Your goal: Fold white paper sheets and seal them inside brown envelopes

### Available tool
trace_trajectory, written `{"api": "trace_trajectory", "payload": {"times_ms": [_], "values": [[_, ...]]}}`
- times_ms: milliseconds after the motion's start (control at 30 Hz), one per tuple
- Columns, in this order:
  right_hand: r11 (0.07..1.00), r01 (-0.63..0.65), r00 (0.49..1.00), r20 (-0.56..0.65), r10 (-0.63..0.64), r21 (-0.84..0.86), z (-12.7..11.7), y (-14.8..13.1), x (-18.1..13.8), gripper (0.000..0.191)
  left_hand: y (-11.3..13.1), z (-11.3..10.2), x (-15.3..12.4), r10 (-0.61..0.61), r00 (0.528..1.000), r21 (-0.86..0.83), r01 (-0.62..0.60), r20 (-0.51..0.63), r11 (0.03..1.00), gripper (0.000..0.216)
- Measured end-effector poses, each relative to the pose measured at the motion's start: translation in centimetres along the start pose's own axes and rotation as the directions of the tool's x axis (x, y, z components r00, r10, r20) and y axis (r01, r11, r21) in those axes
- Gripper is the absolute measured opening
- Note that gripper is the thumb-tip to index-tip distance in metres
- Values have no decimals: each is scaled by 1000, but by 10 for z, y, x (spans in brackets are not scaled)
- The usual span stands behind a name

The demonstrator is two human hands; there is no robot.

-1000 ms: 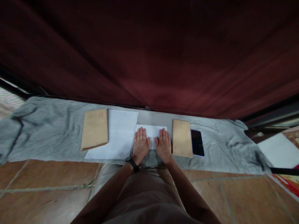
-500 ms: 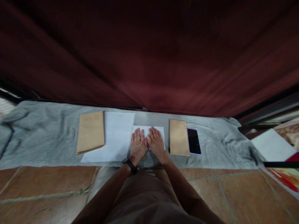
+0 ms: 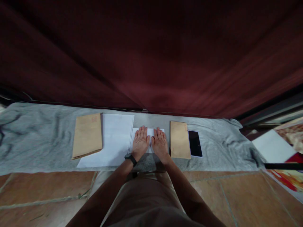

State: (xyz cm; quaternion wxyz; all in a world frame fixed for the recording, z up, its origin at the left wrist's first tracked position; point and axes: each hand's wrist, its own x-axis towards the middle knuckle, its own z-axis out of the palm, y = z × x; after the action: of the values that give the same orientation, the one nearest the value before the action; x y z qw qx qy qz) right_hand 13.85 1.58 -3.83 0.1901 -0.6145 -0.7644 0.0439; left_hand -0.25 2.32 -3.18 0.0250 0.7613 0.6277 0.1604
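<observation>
Both my hands lie flat, fingers stretched out, side by side on a small folded white paper [image 3: 150,131] on a grey cloth [image 3: 42,138]. My left hand [image 3: 140,142], with a black band on its wrist, presses the paper's left half. My right hand [image 3: 160,144] presses its right half. A larger white sheet [image 3: 113,142] lies just left of the folded paper. A brown envelope [image 3: 87,135] overlaps that sheet's left side. Another brown envelope [image 3: 179,139] lies right of my right hand.
A black phone [image 3: 195,143] lies face up right of the second envelope. A dark red curtain [image 3: 151,56] hangs behind the cloth. Brown floor tiles [image 3: 248,198] lie in front. White and coloured sheets [image 3: 272,146] sit at the far right.
My right hand slid left across the folded paper until it met my left hand. Both hands then shifted slightly up the paper. The view drifted a little.
</observation>
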Motion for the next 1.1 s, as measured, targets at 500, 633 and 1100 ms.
{"api": "trace_trajectory", "payload": {"times_ms": [500, 633, 1100], "values": [[999, -47, 997, -62, 46, -4, 2, 0, -3, 57, -17, -2, -24, -29, 996, -33, 26, -86, 999, 57], [997, -78, 992, -97, 76, -26, 3, 1, -7, 60, -12, -3, -40, -24, 997, -31, 22, -77, 999, 58], [996, -84, 991, -100, 83, -7, -7, -1, -52, 63, -4, -13, -81, 10, 1000, 1, -10, -9, 1000, 62]]}}
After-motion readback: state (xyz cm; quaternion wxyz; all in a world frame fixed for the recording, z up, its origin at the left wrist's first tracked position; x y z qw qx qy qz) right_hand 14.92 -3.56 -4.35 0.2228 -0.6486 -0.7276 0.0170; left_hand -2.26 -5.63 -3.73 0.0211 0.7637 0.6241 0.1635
